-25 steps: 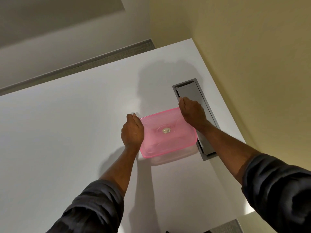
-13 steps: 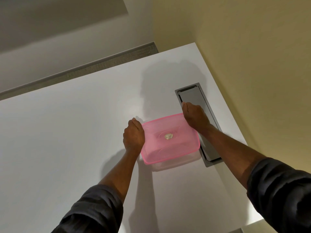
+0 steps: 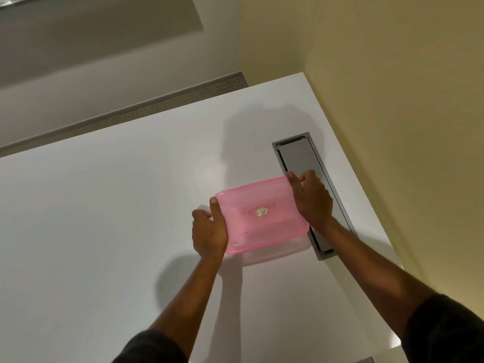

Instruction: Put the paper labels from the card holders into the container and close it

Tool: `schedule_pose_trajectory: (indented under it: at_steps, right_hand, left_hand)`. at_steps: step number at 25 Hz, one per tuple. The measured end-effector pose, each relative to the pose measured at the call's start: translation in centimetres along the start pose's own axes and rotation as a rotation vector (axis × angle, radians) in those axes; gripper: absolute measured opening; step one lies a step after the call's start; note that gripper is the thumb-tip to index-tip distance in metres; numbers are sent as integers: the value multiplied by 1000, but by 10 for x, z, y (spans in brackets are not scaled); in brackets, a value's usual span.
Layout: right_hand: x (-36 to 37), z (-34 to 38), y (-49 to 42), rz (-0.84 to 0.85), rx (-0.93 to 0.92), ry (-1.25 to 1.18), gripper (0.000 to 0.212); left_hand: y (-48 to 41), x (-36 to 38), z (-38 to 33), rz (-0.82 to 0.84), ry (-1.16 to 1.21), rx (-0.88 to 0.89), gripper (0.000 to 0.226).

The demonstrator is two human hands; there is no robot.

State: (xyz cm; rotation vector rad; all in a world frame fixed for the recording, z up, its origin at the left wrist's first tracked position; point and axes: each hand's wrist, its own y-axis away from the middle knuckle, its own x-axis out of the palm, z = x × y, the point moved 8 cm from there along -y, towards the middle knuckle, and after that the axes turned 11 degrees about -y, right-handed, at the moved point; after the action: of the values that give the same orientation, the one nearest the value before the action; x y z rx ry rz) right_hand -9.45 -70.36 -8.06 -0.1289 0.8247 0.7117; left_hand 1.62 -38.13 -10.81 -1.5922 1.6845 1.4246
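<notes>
A clear plastic container (image 3: 277,254) with a translucent pink lid (image 3: 262,213) sits on the white table (image 3: 104,231). The lid covers the container, with a small round sticker in its middle. My left hand (image 3: 209,231) holds the lid's left edge, thumb on top. At the lid's far right corner my right hand (image 3: 310,197) grips the rim with thumb and fingers. Whatever is inside the container is hidden by the lid. No card holders or paper labels are in view.
A grey recessed cable hatch (image 3: 301,158) is set into the table just right of the container, under my right hand. The table's right edge meets a yellowish wall (image 3: 392,100). A grey strip (image 3: 157,106) runs behind the far edge.
Both hands have shifted grip on the lid: fists pressing down earlier, now thumbs and fingers pinch its edges. The view has tilted slightly, so the container sits lower in frame.
</notes>
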Motion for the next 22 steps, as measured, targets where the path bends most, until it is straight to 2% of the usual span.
schedule_pose_trajectory:
  at_steps: [4,7,15,19,22]
  right_hand:
    - [4,-30,48,29,146,27,72]
    - [5,-32,57,-7,203,27,79]
    - [5,-26,57,12,137,-64,62]
    - [1,-20,60,-19,123,-33,65]
    - [-3,-13,59,-4,105,76,75]
  left_hand:
    - [37,18,24,54,58,-90,73]
    - [39,18,22,30,104,-85,75]
    - [39,16,20,-7,105,-58,76]
    - [44,13,18,16,121,-85,77]
    - [48,5,17,30,139,-76,72]
